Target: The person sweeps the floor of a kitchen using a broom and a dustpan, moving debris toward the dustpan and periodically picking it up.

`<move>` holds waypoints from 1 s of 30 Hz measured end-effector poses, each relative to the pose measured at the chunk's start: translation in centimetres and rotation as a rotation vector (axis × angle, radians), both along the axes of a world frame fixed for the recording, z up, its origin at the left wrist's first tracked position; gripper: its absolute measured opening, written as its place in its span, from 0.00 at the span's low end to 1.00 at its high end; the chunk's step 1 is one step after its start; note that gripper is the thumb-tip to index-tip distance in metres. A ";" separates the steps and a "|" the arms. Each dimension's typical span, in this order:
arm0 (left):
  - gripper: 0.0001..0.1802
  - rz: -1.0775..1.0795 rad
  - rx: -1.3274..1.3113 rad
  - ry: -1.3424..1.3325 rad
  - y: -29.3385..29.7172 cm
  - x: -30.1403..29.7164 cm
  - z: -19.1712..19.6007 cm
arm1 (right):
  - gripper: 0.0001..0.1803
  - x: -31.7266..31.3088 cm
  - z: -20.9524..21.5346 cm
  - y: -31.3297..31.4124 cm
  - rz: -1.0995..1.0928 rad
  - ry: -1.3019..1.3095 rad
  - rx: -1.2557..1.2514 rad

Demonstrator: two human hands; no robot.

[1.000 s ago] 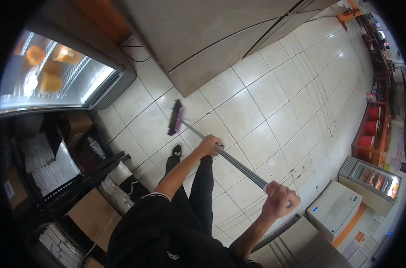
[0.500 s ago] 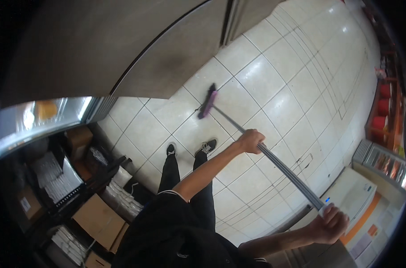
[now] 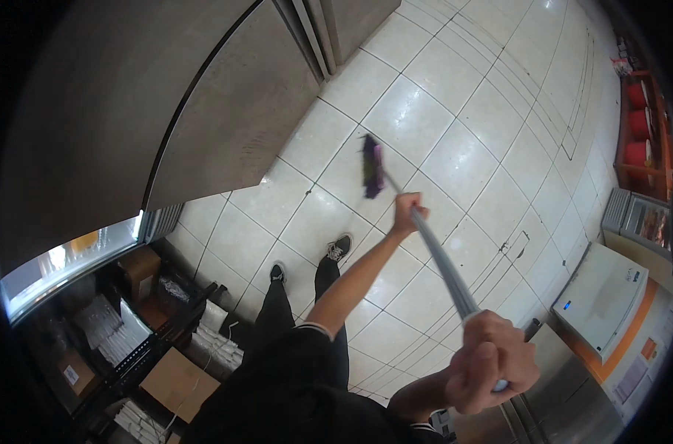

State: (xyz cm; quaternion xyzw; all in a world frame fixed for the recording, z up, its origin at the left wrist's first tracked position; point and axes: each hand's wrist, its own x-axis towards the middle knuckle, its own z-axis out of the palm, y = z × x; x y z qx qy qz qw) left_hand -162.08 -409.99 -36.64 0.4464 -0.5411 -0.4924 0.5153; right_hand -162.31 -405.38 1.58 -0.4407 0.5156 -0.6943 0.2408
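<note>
Left hand [image 3: 408, 212] gripped the purple-headed broom [image 3: 446, 268] lower down, right hand [image 3: 492, 361] clenched near its top end, apparently for leverage; the broom head [image 3: 373, 166] was right of the grey cabinet [image 3: 237, 111].

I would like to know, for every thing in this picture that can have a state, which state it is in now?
Left hand: closed around the handle, nearer the broom head.
Right hand: closed around the handle's upper end.
Broom: slanted, head blurred; floor contact unclear.
Display fridge: lit inside.
White appliance: blue light on.
Shoes: on the tiles.
</note>
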 end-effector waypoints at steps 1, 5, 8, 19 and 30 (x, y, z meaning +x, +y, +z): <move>0.16 -0.054 0.019 -0.056 -0.7 -1.5 0.4 | 0.18 -1.2 0.1 0.4 0.013 -0.012 -0.009; 0.17 -0.389 -0.090 -0.120 -1.2 -7.4 5.8 | 0.08 -5.5 1.3 4.5 -0.616 0.032 -0.166; 0.17 -0.436 -0.097 -0.209 -1.5 -5.7 9.0 | 0.10 -8.6 4.7 4.7 -0.700 -0.117 -0.147; 0.18 -0.262 0.094 -0.565 -12.2 15.9 -4.0 | 0.09 -0.9 -10.6 -7.1 -0.188 -0.065 0.299; 0.15 -0.366 -0.080 -0.020 -22.8 -8.7 1.5 | 0.15 -4.0 -0.4 -19.1 -0.143 0.224 0.134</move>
